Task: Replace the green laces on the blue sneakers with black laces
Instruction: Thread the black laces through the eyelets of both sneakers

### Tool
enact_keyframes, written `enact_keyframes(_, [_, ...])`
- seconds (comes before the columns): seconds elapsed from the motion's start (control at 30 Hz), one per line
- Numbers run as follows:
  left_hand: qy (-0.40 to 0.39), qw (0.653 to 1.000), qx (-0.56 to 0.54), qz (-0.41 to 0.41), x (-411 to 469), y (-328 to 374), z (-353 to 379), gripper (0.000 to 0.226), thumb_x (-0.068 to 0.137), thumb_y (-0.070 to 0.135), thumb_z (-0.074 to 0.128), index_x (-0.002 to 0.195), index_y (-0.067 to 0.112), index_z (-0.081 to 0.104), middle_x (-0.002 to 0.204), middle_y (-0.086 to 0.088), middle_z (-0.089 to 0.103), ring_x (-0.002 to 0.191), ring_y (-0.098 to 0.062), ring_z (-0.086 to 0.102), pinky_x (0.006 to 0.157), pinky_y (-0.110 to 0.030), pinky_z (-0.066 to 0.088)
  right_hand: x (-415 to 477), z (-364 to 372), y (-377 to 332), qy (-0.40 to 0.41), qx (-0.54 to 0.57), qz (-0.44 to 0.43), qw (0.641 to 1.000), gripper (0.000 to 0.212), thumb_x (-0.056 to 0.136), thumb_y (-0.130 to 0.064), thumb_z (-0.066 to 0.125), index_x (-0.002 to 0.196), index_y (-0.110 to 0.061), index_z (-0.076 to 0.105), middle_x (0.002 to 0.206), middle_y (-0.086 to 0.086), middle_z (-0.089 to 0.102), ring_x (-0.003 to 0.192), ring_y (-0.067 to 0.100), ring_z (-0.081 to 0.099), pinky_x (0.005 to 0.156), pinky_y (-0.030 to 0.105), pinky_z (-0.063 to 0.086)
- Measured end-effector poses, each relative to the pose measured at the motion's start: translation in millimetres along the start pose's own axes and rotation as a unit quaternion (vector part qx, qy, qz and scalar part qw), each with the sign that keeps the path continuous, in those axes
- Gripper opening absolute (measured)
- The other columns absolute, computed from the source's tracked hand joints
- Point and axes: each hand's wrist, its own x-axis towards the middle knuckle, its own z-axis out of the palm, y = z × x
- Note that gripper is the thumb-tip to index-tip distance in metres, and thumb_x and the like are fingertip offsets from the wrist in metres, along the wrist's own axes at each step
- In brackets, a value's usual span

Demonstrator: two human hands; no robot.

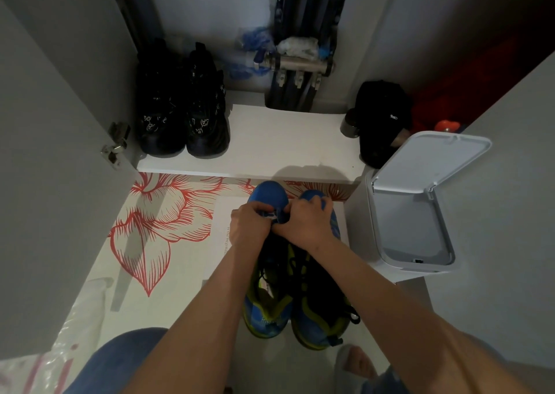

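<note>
left hand [249,224] curled, pinching the toe-end eyelet row of the left sneaker [265,303]. right hand [303,225] curled at the same spot, touching the left. whether lace is in the fingers: cannot tell. black lace [298,267] loose over both tongues. right sneaker [315,318] alongside. both on the floor [180,303], long axes front-to-back, toes toward its shelf-side edge. judged: threading the lowest eyelets; next needs ends evened, then crossed upward.

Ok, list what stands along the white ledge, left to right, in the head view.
black shoes → metal pipes → black cap → white bin, lid open
</note>
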Motion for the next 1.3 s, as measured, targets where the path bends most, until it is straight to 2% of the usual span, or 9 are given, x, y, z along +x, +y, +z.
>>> enact_keyframes(0.2, [0.037,0.994,0.094,0.034,0.5,3.6,4.6,0.016,0.091,0.021,0.059,0.105,0.017,0.065,0.118,-0.012,0.046,0.104,-0.026,0.054,0.076,-0.028,0.044,-1.0,3.4,-1.5,0.013,0.062,0.02,0.998,0.029,0.076,-0.032,0.064,0.094,-0.01,0.066,0.097,0.006,0.062,0.118,0.03,0.036,0.106,0.042,0.01])
enact_keyframes(0.5, [0.035,0.98,0.185,0.059,5.7,5.7,11.0,0.018,0.095,0.02,0.053,0.112,0.017,0.058,0.118,-0.012,0.042,0.109,-0.025,0.048,0.081,-0.032,0.046,-1.2,2.0,2.4,0.009,0.104,0.036,0.994,0.027,0.076,-0.031,0.064,0.1,-0.018,0.066,0.105,0.003,0.061,0.119,0.029,0.033,0.102,0.04,0.012])
enact_keyframes(0.67, [0.072,0.993,0.083,0.043,6.8,5.3,3.1,0.019,0.096,0.009,0.046,0.115,0.008,0.051,0.113,-0.017,0.051,0.098,-0.032,0.057,0.074,-0.036,0.044,-0.6,3.2,-0.5,0.066,0.051,-0.07,0.994,0.056,0.076,-0.024,0.065,0.129,-0.023,0.048,0.132,0.002,0.045,0.122,0.026,0.029,0.093,0.03,0.013])
enact_keyframes(0.83, [0.039,0.995,-0.091,0.015,4.3,3.7,-9.9,0.021,0.093,0.002,0.043,0.09,0.022,0.04,0.102,-0.013,0.053,0.1,-0.036,0.059,0.086,-0.047,0.051,7.1,6.2,0.3,0.107,0.024,-0.11,0.988,0.018,0.085,-0.031,0.064,0.099,-0.022,0.068,0.114,-0.001,0.058,0.113,0.022,0.036,0.086,0.028,0.017])
enact_keyframes(0.93, [0.035,0.99,-0.139,-0.004,0.5,1.0,-8.9,0.016,0.095,0.005,0.038,0.098,0.021,0.037,0.099,-0.014,0.055,0.095,-0.036,0.061,0.088,-0.049,0.052,8.1,2.9,-5.7,0.111,0.081,-0.089,0.986,0.013,0.083,-0.027,0.068,0.09,-0.016,0.07,0.098,0.001,0.066,0.103,0.021,0.046,0.085,0.026,0.025])
enact_keyframes(1.0, [0.012,0.983,-0.175,-0.057,4.4,-2.1,-12.1,0.019,0.093,0.002,0.042,0.101,0.019,0.038,0.097,-0.019,0.059,0.081,-0.034,0.062,0.08,-0.043,0.055,7.6,-10.6,-16.6,0.1,0.235,-0.062,0.965,0.011,0.081,-0.017,0.07,0.087,-0.008,0.07,0.088,0.004,0.069,0.09,0.019,0.059,0.087,0.032,0.043])
enact_keyframes(1.1, [-0.035,0.984,-0.159,-0.075,9.0,-6.1,-14.8,0.027,0.09,0.002,0.052,0.115,0.009,0.044,0.11,-0.024,0.062,0.087,-0.032,0.063,0.082,-0.043,0.055,0.9,-45.0,-41.4,0.049,0.512,-0.069,0.855,0.004,0.081,-0.004,0.07,0.083,-0.002,0.066,0.072,0.005,0.066,0.068,0.012,0.064,0.074,0.027,0.055])
enact_keyframes(1.17, [-0.038,0.998,-0.054,-0.021,6.7,-5.3,-12.9,0.038,0.085,0.012,0.065,0.12,0.005,0.05,0.114,-0.018,0.062,0.102,-0.031,0.061,0.084,-0.034,0.051,-3.0,-65.9,-54.7,0.03,0.575,-0.11,0.81,0.005,0.082,-0.005,0.068,0.078,-0.008,0.066,0.067,0.001,0.068,0.066,0.007,0.066,0.073,0.019,0.054])
enact_keyframes(1.3, [0.008,0.998,0.065,0.006,3.2,-7.5,-10.3,0.053,0.078,0.025,0.074,0.12,0.001,0.052,0.119,-0.017,0.056,0.109,-0.029,0.056,0.083,-0.032,0.046,-6.6,-85.9,-67.1,0.015,0.613,-0.113,0.782,0.009,0.084,-0.012,0.068,0.076,-0.012,0.065,0.075,0.003,0.067,0.074,0.014,0.065,0.081,0.027,0.056])
